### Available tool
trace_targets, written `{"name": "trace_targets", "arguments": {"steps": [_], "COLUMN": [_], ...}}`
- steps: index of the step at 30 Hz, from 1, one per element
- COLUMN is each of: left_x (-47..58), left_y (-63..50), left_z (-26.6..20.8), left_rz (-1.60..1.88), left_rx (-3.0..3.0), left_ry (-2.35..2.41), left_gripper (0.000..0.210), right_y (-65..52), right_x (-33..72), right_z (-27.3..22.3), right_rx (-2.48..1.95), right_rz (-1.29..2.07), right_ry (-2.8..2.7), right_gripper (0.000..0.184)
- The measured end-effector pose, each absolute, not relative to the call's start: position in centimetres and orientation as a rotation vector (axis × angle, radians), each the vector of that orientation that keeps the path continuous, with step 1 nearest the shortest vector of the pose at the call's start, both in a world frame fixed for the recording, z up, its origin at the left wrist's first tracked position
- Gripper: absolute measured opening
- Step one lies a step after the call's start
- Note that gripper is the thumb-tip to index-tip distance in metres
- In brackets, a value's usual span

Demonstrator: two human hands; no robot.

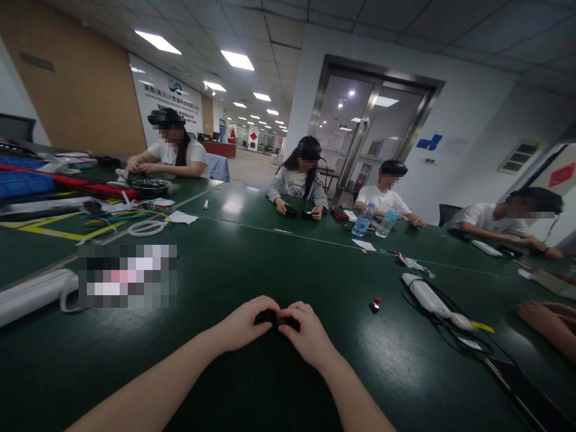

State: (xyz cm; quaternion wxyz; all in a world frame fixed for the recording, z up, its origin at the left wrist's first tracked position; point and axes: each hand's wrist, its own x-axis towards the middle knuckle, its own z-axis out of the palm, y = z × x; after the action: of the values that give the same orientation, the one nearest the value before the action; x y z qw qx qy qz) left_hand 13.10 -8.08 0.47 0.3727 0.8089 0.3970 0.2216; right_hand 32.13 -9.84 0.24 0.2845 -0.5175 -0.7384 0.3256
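My left hand [245,324] is closed round a small dark piece [269,316], thumb below and fingers curled over the top. My right hand [309,333] pinches another dark part [292,323], its fingertips touching those of the left. Between the thumbs the dark parts meet, but I cannot tell whether they are one object or two. The fingers cover most of them, so their kind does not show. Both hands are just above or on the dark green table [252,384]. Off to the right lies a tiny red and black item [375,305].
To the right lies a white power strip [427,295] with dark cable. A white elongated case [38,294] lies at left, near tangled wires [146,228]. Two water bottles [362,220] stand farther back. Several people sit around the table; one person's hands [549,324] rest at the right edge.
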Motion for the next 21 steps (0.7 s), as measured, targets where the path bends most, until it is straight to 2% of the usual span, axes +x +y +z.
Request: {"name": "trace_targets", "arguments": {"steps": [6,10,16,21], "left_x": [12.6,10.8,4.3,0.3], "left_y": [-7.5,-6.2,-3.3,-2.5], "left_z": [-0.2,-0.1,-0.4,-1.0], "left_rz": [0.478,0.489,0.632,0.721], "left_rx": [2.182,2.279,2.072,1.761], "left_ry": [0.992,1.117,1.890,2.356], "left_gripper": [0.031,0.031,0.032,0.039], "right_y": [-9.4,-8.3,-6.6,-6.7], "right_x": [33.2,35.1,37.5,37.6], "right_z": [-0.5,-1.2,-2.5,-2.6], "right_rx": [-1.396,-1.518,-1.586,-1.599], "right_rz": [0.885,0.845,0.882,0.901], "right_ry": [-1.824,-1.629,-1.589,-1.608], "right_gripper": [0.035,0.028,0.030,0.028]}}
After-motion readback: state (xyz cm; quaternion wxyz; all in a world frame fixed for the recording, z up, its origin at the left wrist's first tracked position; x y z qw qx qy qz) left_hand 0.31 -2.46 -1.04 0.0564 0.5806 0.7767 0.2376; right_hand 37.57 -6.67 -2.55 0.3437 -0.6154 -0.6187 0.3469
